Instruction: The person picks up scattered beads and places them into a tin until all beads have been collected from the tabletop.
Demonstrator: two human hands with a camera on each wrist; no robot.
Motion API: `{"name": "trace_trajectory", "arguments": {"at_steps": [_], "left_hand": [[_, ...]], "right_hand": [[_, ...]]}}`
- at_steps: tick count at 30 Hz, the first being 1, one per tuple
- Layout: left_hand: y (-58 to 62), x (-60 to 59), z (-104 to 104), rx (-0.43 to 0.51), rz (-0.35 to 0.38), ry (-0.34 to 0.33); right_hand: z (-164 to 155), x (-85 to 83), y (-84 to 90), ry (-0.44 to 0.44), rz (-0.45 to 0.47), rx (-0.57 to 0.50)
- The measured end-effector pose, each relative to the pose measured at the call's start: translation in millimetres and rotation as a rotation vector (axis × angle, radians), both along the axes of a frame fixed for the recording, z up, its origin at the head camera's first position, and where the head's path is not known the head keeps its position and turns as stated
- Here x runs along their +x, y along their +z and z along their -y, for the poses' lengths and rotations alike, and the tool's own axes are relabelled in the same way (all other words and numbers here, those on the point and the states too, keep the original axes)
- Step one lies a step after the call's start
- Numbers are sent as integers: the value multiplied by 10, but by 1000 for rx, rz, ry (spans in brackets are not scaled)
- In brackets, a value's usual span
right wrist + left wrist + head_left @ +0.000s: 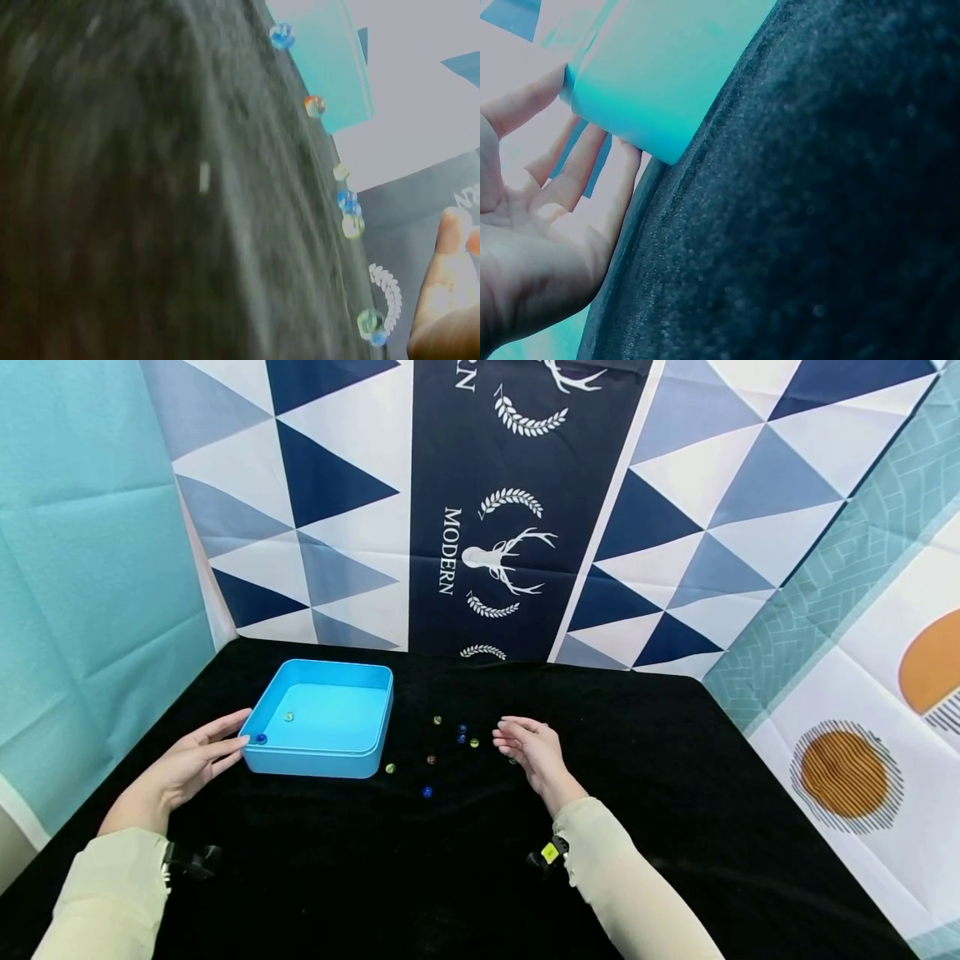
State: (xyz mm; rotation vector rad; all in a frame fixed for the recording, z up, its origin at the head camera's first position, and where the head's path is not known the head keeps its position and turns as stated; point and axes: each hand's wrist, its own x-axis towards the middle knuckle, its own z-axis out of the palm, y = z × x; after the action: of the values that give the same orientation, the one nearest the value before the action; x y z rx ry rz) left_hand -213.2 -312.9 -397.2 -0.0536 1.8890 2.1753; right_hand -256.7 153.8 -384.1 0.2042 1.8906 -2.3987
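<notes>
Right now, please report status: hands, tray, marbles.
Left hand open, fingertips on blue tray corner. Right hand open, hovering by loose marbles on black cloth. Two marbles in tray. Nothing in the way.

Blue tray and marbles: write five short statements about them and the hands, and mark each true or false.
1. The left hand touches the blue tray at its near left corner. True.
2. The tray holds no marbles. False: a blue marble and a greenish marble lie inside.
3. Loose marbles lie on the black cloth between the tray and the right hand. True.
4. The right hand rests inside the tray. False: it is over the cloth, right of the tray.
5. The tray stands upside down. False: its open side faces up.
</notes>
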Motion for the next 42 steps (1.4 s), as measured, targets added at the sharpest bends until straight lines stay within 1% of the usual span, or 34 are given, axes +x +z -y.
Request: {"name": "trace_trajectory", "arguments": {"at_steps": [10,18,26,35,42], "left_hand": [[-1,-5,-6,4,-3,0],[-8,-8,-4,11,-2,-8],[-24,-20,14,28,-13,0],[-35,-14,14,23,-4,-7],[-35,-17,23,29,-12,-8]], "right_hand": [[305,10,-11,7,-15,-24],[531,22,-21,39,-29,-23],[758,46,-37,56,-33,-55],[1062,90,-92,102,-27,-91],[1360,138,-81,136,-33,-87]]}}
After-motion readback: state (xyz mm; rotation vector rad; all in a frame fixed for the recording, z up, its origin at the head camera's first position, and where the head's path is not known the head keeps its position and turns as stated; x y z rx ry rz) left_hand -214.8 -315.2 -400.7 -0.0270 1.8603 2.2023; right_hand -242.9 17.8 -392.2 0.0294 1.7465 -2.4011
